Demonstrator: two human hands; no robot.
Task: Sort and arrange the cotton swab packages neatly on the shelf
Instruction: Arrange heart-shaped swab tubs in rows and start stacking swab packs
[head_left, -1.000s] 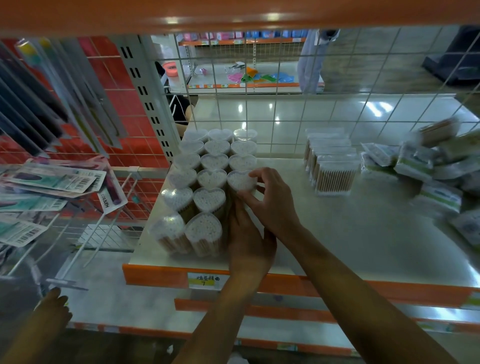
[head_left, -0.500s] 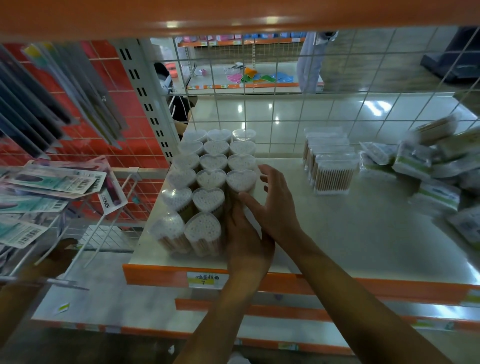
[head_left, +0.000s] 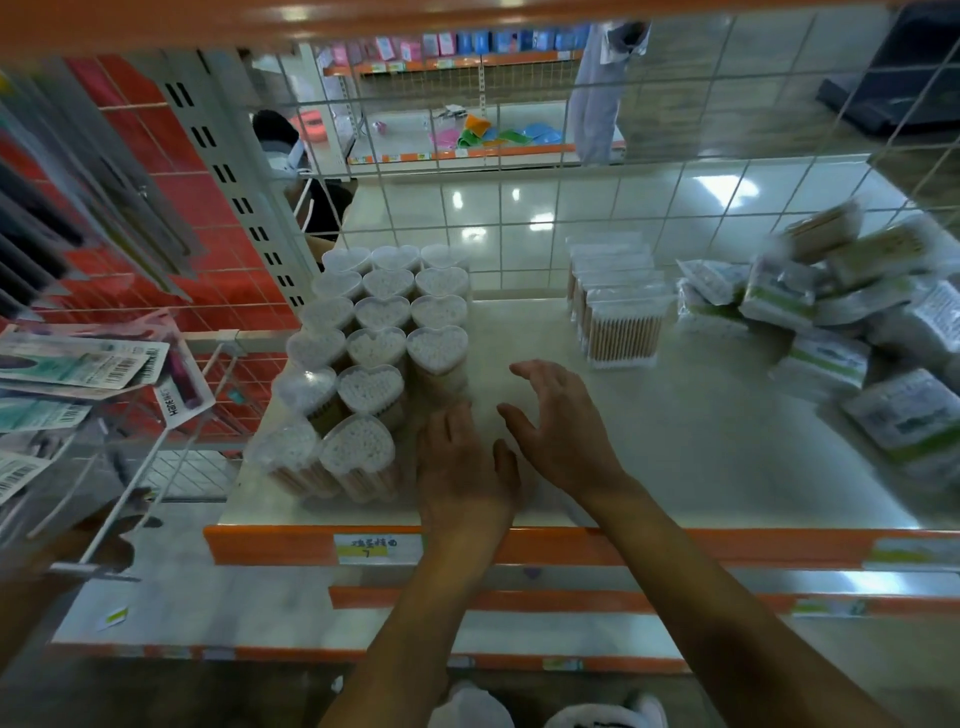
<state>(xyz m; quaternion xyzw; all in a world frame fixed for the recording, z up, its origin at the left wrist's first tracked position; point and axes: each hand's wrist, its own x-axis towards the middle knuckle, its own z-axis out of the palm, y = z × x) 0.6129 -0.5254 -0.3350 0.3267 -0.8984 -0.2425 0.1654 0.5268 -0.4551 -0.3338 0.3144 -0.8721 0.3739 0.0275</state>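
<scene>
Carded goods (head_left: 78, 364) hang at frame left. Heart boxes (head_left: 374, 353) of swabs stand upright, left-centre on the shelf (head_left: 701, 441), 3 cols running front to back; swab sticks vertical, lids up, heart tips toward frame bottom. L hand (head_left: 462, 467) just right of the front boxes, fingers straight, palm down, holding nothing; contact w/ boxes unclear. R hand (head_left: 561, 431) beside it, fingers spread & loosely bent, empty. Clear boxes (head_left: 618, 317) in a row centre-right, sticks vertical. Bags (head_left: 857, 322) heaped at right, mixed angles.
</scene>
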